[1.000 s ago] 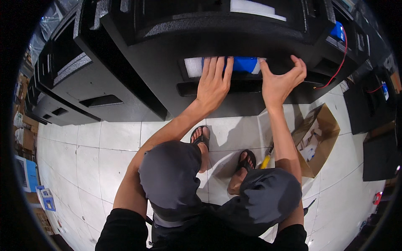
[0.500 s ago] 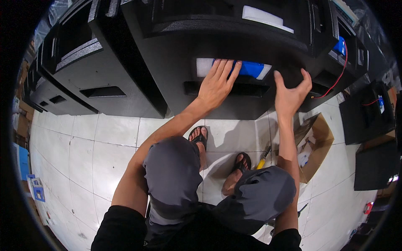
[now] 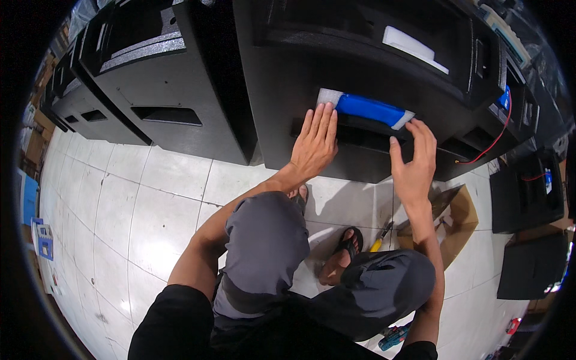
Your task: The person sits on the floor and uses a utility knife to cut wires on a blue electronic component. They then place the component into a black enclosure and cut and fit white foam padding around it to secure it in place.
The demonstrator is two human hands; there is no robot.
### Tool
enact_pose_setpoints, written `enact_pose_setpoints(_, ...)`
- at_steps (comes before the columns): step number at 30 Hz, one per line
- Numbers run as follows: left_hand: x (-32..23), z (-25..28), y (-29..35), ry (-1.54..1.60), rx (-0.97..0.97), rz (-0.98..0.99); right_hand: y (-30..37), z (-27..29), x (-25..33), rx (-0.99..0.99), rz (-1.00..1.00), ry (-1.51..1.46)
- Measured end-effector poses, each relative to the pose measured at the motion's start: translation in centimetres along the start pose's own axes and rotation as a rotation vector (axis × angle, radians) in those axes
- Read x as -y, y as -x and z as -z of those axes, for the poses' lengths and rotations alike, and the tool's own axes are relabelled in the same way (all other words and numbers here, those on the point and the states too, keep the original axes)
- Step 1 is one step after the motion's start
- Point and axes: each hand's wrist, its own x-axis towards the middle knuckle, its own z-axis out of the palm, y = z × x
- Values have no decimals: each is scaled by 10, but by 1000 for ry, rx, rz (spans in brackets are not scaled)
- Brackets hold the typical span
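A shiny blue pack [image 3: 371, 108] lies along a white foam strip [image 3: 329, 96] on the face of a large black cabinet [image 3: 282, 84], just above a slot-shaped opening. Foam shows at both ends of the pack. My left hand [image 3: 315, 139] rests with straight fingers, their tips at the foam's left end. At the right end, the fingertips of my right hand [image 3: 415, 161] touch or nearly touch the foam, thumb apart from the bent fingers. Neither hand is closed around anything. Higher on the cabinet sits another white foam piece [image 3: 414, 48].
More black cabinets [image 3: 162, 90] stand at the left; one at the right carries a blue pack with a red wire [image 3: 509, 114]. On the tiled floor are an open cardboard box [image 3: 467, 231], a yellow-handled tool [image 3: 377, 245] and a teal power drill [image 3: 393, 338].
My left hand has come off the blue pack and down to the foam's left end. My right hand has moved in to the foam's right end. The whole view has shifted.
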Motion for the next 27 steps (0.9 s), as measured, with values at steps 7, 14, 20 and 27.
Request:
enact_pose_setpoints(7, -1, 11, -4, -31, 147, -2, 14, -14, 6, 88, 58, -13)
enact_pose_setpoints(14, -1, 20, 0, 41, 143, 34, -48, 23, 2, -63, 200, 97)
enact_pose_setpoints(20, -2, 12, 5, 5, 252, 6, -157, 47, -40, 32, 86, 97)
enact_pose_setpoints(27, -3, 10, 4, -58, 275, -27, -234, 30, -65, 545, -134, 54)
